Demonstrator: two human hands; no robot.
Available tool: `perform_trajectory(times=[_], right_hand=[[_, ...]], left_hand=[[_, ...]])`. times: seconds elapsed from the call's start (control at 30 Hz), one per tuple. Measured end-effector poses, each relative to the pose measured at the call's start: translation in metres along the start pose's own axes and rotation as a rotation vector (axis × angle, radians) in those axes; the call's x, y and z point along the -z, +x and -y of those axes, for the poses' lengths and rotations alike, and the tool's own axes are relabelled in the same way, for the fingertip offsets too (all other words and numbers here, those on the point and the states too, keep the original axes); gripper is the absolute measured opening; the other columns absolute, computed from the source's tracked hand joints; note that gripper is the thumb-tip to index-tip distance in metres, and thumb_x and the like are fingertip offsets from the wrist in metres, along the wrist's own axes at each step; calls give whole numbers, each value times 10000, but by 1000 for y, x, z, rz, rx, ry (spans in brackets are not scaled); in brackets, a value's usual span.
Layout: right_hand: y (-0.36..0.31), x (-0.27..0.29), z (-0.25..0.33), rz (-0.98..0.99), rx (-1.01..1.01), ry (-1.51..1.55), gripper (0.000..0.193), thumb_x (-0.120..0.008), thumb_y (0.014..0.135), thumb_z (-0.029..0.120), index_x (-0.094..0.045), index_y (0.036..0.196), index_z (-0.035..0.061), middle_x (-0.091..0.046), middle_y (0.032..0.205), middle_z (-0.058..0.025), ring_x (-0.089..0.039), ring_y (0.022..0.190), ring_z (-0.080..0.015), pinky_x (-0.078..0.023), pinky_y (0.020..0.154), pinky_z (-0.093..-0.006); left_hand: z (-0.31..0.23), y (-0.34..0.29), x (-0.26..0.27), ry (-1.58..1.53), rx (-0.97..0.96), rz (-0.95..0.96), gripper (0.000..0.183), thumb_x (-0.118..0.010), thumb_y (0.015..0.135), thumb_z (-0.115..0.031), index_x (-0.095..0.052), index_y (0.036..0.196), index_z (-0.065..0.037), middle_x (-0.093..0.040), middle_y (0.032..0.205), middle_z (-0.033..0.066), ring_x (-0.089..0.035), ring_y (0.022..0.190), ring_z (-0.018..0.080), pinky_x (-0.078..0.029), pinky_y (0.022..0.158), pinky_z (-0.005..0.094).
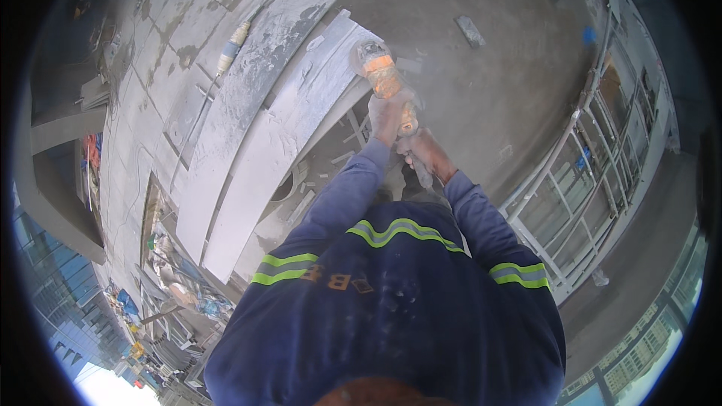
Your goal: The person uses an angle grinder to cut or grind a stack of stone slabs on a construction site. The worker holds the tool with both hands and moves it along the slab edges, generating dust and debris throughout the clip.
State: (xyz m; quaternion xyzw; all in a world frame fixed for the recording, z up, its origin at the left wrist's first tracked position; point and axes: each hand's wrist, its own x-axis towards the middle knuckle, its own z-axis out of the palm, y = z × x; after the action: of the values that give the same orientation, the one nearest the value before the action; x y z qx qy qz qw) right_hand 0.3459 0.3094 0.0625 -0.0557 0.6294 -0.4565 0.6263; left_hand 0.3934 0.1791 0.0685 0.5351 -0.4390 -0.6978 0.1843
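My left hand (388,114) is wrapped round the body of a dusty orange angle grinder (383,77). Close behind it, my right hand (430,153) grips the grinder's rear end, where a pale, dust-covered part shows below the fingers. The tool's head lies at the far right end of a long pale slab (272,149); dust blurs the disc, so contact cannot be made out. Left of that slab, a second long grey-white slab (252,94) lies alongside, streaked with powder.
A white cylindrical cable connector (233,46) with its cable lies left of the slabs. A small grey block (470,31) sits on the dusty concrete floor (519,68). Along the right stands a pale metal frame (587,173). Rubble and bags (180,278) lie at lower left.
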Motion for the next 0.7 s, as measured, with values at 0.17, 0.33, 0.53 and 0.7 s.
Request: perform_trajectory(times=[0.17, 0.33, 0.53, 0.7], right_hand=[[-10, -16, -9, 14, 23, -28, 140, -733, 777, 107, -690, 857, 1, -639, 712, -50, -593, 548, -148, -460, 492, -332], [-6, -9, -4, -9, 84, -25, 165, -723, 757, 138, -699, 829, -9, -661, 697, -51, -610, 555, -154, -456, 512, -334], [-4, -4, -7, -36, 68, -35, 174, -721, 745, 155, -698, 793, -10, -634, 641, -49, -603, 533, -172, -461, 515, -358], [-30, -11, 4, -20, 102, -114, 214, -725, 765, 170, -684, 770, -40, -638, 641, -68, -612, 529, -173, -469, 514, -360]], left_hand=[[13, -9, 22, -61, -19, 4, 276, -804, 822, -128, -662, 1036, -28, -662, 892, 58, -680, 709, 189, -582, 611, 356], [-2, -13, 12, -150, 2, 76, 289, -796, 830, -113, -644, 1060, -27, -649, 913, 61, -671, 716, 191, -577, 612, 355], [10, -1, 2, -70, 1, 48, 299, -802, 838, -120, -635, 1063, -18, -639, 929, 62, -669, 715, 196, -575, 625, 354], [18, -14, 17, -115, 13, 6, 252, -801, 835, -105, -664, 1020, -3, -655, 899, 54, -666, 720, 187, -558, 659, 350]])
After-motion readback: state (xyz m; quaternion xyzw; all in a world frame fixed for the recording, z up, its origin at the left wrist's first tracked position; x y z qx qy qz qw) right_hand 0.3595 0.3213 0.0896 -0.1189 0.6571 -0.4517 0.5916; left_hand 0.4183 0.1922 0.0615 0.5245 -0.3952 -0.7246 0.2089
